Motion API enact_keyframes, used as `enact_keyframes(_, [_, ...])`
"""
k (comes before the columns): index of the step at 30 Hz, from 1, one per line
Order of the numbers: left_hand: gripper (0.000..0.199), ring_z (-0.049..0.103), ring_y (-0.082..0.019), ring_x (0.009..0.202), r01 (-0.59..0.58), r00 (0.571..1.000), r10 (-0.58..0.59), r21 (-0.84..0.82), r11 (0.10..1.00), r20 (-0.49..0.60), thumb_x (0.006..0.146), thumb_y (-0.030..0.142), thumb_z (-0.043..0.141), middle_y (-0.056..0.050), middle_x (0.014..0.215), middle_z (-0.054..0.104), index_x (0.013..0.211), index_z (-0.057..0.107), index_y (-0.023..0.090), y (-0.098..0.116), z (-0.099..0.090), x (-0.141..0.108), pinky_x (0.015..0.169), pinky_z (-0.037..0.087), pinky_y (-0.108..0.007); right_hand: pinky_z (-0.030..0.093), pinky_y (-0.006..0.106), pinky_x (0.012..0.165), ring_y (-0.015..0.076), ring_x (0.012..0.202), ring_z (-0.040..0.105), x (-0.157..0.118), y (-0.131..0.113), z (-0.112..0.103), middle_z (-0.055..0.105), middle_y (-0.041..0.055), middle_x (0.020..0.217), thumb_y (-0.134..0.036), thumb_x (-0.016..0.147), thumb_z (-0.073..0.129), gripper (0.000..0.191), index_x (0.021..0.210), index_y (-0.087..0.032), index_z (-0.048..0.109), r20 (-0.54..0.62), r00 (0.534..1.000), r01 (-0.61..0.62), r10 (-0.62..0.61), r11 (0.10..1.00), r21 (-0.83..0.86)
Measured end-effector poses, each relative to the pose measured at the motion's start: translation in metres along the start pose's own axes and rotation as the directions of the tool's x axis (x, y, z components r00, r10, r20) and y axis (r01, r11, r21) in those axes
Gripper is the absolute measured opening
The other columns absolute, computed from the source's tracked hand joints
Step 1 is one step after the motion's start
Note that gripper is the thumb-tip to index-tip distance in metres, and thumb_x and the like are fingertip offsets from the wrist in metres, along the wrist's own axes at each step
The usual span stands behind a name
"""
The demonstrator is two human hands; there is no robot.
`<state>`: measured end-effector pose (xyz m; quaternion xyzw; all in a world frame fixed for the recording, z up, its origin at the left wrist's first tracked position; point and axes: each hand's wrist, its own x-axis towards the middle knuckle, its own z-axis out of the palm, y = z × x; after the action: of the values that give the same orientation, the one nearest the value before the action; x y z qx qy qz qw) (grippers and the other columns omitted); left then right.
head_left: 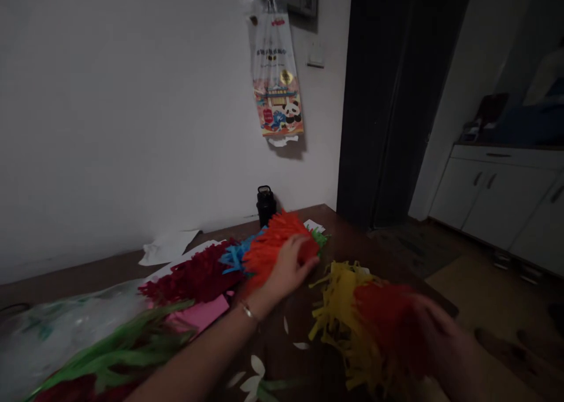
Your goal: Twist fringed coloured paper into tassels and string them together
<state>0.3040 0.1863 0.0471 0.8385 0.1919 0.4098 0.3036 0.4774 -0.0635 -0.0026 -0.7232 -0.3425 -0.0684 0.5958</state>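
Note:
My left hand reaches over the dark table, its fingers curled onto an orange-red fringed piece of cut paper or cloth. Blue fringe and dark red fringe lie just left of it, and a bit of green fringe shows behind it. Lower right, my right hand is blurred, its fingers closed around a red piece. A yellow fringed piece lies against that red piece, on its left side; whether the two are joined I cannot tell.
A black bottle stands by the wall. Green strips, a clear plastic bag, pink paper and white petal shapes lie on the table. A printed bag hangs above. White cabinets stand right.

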Motion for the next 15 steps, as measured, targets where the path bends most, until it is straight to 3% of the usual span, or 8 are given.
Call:
enact_keyframes(1, [0.049, 0.056, -0.027, 0.118, -0.015, 0.997, 0.017, -0.032, 0.999, 0.076, 0.078, 0.027, 0.073, -0.011, 0.128, 0.061, 0.124, 0.058, 0.02, 0.013, 0.005, -0.017, 0.104, 0.043, -0.046, 0.058, 0.027, 0.067, 0.0221, 0.084, 0.072, -0.004, -0.005, 0.006, 0.076, 0.0046, 0.096, -0.035, 0.085, 0.057, 0.023, 0.091, -0.023, 0.075, 0.144, 0.978, 0.159, -0.151, 0.986, -0.046])
enact_keyframes(3, [0.075, 0.06, -0.027, 0.114, -0.007, 0.967, 0.035, -0.111, 0.994, 0.251, 0.07, 0.027, 0.08, -0.01, 0.129, 0.063, 0.137, 0.048, 0.024, 0.041, 0.01, -0.051, 0.096, 0.051, -0.04, 0.057, 0.024, 0.063, 0.0191, 0.078, 0.072, -0.012, -0.015, 0.019, 0.076, 0.0031, 0.092, -0.028, 0.09, 0.05, 0.024, 0.091, -0.027, 0.073, 0.355, 0.837, 0.462, -0.416, 0.885, -0.053])
enact_keyframes(5, [0.095, 0.058, -0.03, 0.118, 0.171, 0.892, -0.024, -0.288, 0.942, 0.451, 0.06, 0.026, 0.087, -0.011, 0.135, 0.058, 0.143, 0.041, 0.027, 0.065, 0.011, -0.081, 0.096, 0.05, -0.041, 0.054, 0.023, 0.055, 0.0175, 0.067, 0.07, -0.021, -0.027, 0.029, 0.075, 0.0018, 0.083, -0.023, 0.092, 0.047, 0.025, 0.093, -0.028, 0.071, 0.429, 0.704, 0.644, -0.566, 0.764, -0.048])
enact_keyframes(7, [0.09, 0.057, -0.031, 0.12, 0.314, 0.84, -0.079, -0.363, 0.877, 0.536, 0.063, 0.024, 0.085, -0.01, 0.137, 0.058, 0.142, 0.042, 0.03, 0.081, 0.011, -0.102, 0.098, 0.048, -0.043, 0.052, 0.023, 0.053, 0.017, 0.064, 0.07, -0.031, -0.041, 0.034, 0.075, 0.0007, 0.082, -0.023, 0.094, 0.046, 0.024, 0.099, -0.03, 0.069, 0.471, 0.605, 0.739, -0.642, 0.673, -0.032])
enact_keyframes(10, [0.065, 0.061, -0.029, 0.116, 0.393, 0.826, -0.138, -0.382, 0.836, 0.547, 0.075, 0.022, 0.073, -0.009, 0.13, 0.064, 0.136, 0.052, 0.028, 0.089, 0.004, -0.118, 0.098, 0.048, -0.042, 0.05, 0.022, 0.055, 0.0158, 0.067, 0.07, -0.042, -0.06, 0.033, 0.074, -0.0018, 0.084, -0.026, 0.096, 0.046, 0.024, 0.108, -0.032, 0.066, 0.525, 0.496, 0.789, -0.691, 0.612, 0.059])
enact_keyframes(11, [0.058, 0.062, -0.028, 0.113, 0.451, 0.801, -0.165, -0.399, 0.798, 0.576, 0.075, 0.021, 0.07, -0.008, 0.126, 0.066, 0.131, 0.057, 0.027, 0.089, 0.0, -0.121, 0.097, 0.048, -0.041, 0.05, 0.022, 0.056, 0.0152, 0.067, 0.069, -0.044, -0.066, 0.032, 0.074, -0.0025, 0.084, -0.025, 0.096, 0.046, 0.024, 0.109, -0.033, 0.066, 0.544, 0.462, 0.788, -0.701, 0.605, 0.11])
enact_keyframes(13, [0.046, 0.065, -0.028, 0.106, 0.585, 0.72, -0.202, -0.425, 0.691, 0.664, 0.071, 0.018, 0.071, -0.006, 0.114, 0.073, 0.117, 0.068, 0.024, 0.089, -0.01, -0.128, 0.093, 0.05, -0.04, 0.051, 0.023, 0.06, 0.0162, 0.072, 0.07, -0.048, -0.076, 0.029, 0.074, -0.0028, 0.086, -0.024, 0.093, 0.05, 0.024, 0.107, -0.033, 0.066, 0.568, 0.467, 0.716, -0.677, 0.667, 0.206])
enact_keyframes(15, [0.039, 0.066, -0.028, 0.102, 0.682, 0.654, -0.215, -0.441, 0.584, 0.726, 0.065, 0.014, 0.071, -0.004, 0.105, 0.076, 0.103, 0.074, 0.022, 0.089, -0.021, -0.136, 0.089, 0.052, -0.039, 0.053, 0.023, 0.066, 0.0174, 0.078, 0.07, -0.049, -0.085, 0.027, 0.074, -0.0021, 0.092, -0.02, 0.089, 0.053, 0.026, 0.108, -0.033, 0.067, 0.58, 0.539, 0.592, -0.611, 0.765, 0.256])
